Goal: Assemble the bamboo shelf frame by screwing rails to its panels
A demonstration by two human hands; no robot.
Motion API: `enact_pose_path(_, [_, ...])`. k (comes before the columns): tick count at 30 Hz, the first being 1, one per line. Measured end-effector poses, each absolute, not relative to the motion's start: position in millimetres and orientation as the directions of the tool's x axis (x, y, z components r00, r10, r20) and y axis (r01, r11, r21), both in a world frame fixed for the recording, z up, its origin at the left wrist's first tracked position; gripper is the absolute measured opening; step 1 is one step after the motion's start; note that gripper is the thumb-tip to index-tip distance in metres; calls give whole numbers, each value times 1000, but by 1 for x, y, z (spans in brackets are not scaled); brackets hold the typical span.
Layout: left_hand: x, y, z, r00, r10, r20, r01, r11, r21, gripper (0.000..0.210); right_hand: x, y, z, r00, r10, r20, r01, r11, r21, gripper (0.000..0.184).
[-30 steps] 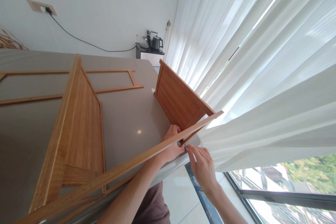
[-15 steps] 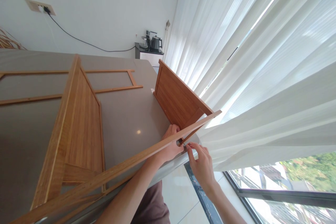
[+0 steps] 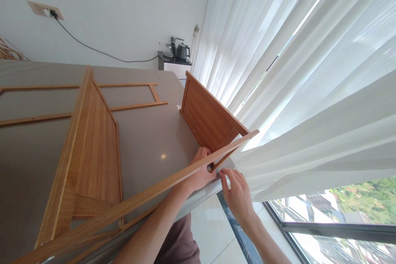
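My left hand point(image 3: 201, 172) reaches under a long wooden rail point(image 3: 161, 182) and is closed around the lower corner of an upright wooden panel point(image 3: 210, 113), fingers on the panel's side and thumb towards me. The rail hides part of this hand. Just right of it, my right hand point(image 3: 237, 192) is closed in a pinch on a small dark metal piece point(image 3: 218, 171) by the end of the lower rail. Its exact kind is too small to tell. A second upright wooden panel point(image 3: 97, 132) joins the same long rail at the left.
The wooden parts stand on a grey-covered table point(image 3: 148, 132). A flat wooden frame point(image 3: 133, 106) lies farther back. Beyond the table, a black kettle point(image 3: 182, 51) sits on a small cabinet point(image 3: 176, 66). White curtains point(image 3: 293, 90) hang close on the right, beside a window point(image 3: 334, 227).
Both hands keep almost the same place and hold. The right fingers shift very slightly at the small metal piece. The view has moved a little.
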State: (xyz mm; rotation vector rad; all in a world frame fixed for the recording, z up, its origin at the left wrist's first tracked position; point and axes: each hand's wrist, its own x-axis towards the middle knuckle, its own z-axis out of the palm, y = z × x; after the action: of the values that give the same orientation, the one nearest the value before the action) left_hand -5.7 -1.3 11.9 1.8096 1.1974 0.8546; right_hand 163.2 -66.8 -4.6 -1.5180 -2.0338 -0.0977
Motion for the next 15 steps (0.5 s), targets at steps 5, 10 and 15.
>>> enact_pose_path(5, [-6, -1, 11, 329, 936, 124, 415, -262, 871, 32, 166, -66, -7, -156, 850, 503, 893, 339, -296, 14])
enact_pose_path(10, [-6, -1, 13, 331, 934, 133, 421, -272, 865, 33, 166, -67, -9, -162, 849, 503, 888, 347, -302, 14])
enact_pose_path(15, [-6, -1, 12, 324, 936, 141, 426, -278, 861, 32, 165, -66, -10, -160, 856, 491, 885, 345, -312, 17])
